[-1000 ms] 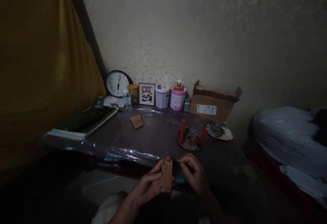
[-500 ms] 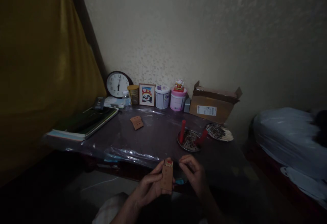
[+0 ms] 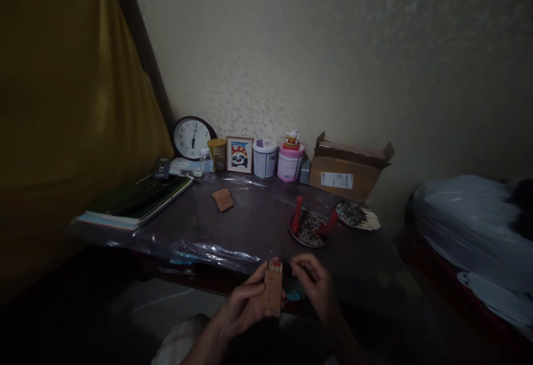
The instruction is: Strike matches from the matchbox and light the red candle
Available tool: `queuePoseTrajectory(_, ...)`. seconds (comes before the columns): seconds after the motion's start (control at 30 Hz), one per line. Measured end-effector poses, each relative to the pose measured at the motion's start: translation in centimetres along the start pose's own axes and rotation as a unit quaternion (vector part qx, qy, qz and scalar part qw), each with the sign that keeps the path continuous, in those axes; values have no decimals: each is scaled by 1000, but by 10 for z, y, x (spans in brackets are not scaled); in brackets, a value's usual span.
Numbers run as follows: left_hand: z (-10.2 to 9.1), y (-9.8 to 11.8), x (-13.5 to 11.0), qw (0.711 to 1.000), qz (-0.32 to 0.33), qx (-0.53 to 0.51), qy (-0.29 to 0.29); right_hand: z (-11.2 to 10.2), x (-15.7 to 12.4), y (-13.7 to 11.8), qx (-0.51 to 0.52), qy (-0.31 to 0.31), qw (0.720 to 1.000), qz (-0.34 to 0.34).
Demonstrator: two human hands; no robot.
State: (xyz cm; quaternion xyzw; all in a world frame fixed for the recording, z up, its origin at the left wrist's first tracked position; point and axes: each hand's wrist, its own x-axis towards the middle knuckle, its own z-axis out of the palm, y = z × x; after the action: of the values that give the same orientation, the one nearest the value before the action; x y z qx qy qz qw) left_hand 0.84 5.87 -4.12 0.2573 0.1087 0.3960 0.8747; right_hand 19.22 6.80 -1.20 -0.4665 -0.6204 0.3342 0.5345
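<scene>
In front of the table's near edge, my left hand (image 3: 244,303) is wrapped round a brown matchbox (image 3: 272,291). The box is partly slid open at its top end, where several red-tipped matches (image 3: 275,266) show. Just right of it, my right hand (image 3: 315,280) is closed in a pinch, thumb against fingers; whatever is between the fingertips is too small and dark to make out. Beyond my right hand, a round metal plate (image 3: 295,236) bears dark burnt bits, an upright red candle (image 3: 298,214) and a leaning red candle (image 3: 331,224).
Another plate with matches (image 3: 368,219) lies farther right. Small brown boxes (image 3: 224,200) lie mid-table on the plastic-covered tabletop (image 3: 250,226). Along the wall stand a clock (image 3: 192,138), a framed panda picture (image 3: 239,155), tins (image 3: 265,159) and a cardboard box (image 3: 345,170). Books (image 3: 137,201) lie left.
Almost nothing differs. My right hand has shifted very slightly, still pinched beside the matchbox, and my left hand keeps its hold on the box.
</scene>
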Motion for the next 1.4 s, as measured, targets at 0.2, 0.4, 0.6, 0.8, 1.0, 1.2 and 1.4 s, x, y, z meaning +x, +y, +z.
queuePoseTrajectory(0.2,1,-1,-1,1000,-6,4,-3,2,0,9,21,12,999,-25)
queuePoseTrajectory(0.4,0,-3,0,1000,-1,10,-4,1,0,1,10,1,1000,-1)
queuePoseTrajectory(0.6,2,-1,0,1000,-3,7,8,3,-3,-2,8,-10,1000,7)
queuePoseTrajectory(0.8,6,1,1,1000,6,0,22,7,-5,11,8,-25,999,-22)
queuePoseTrajectory(1.0,3,-3,3,999,36,-26,20,12,-6,10,-15,-28,997,-75)
queuePoseTrajectory(1.2,1,-3,7,996,71,-50,20,14,-11,3,-42,-57,995,-73)
queuePoseTrajectory(1.4,8,-1,5,992,104,-65,-9,18,-13,-8,-71,-82,992,-68)
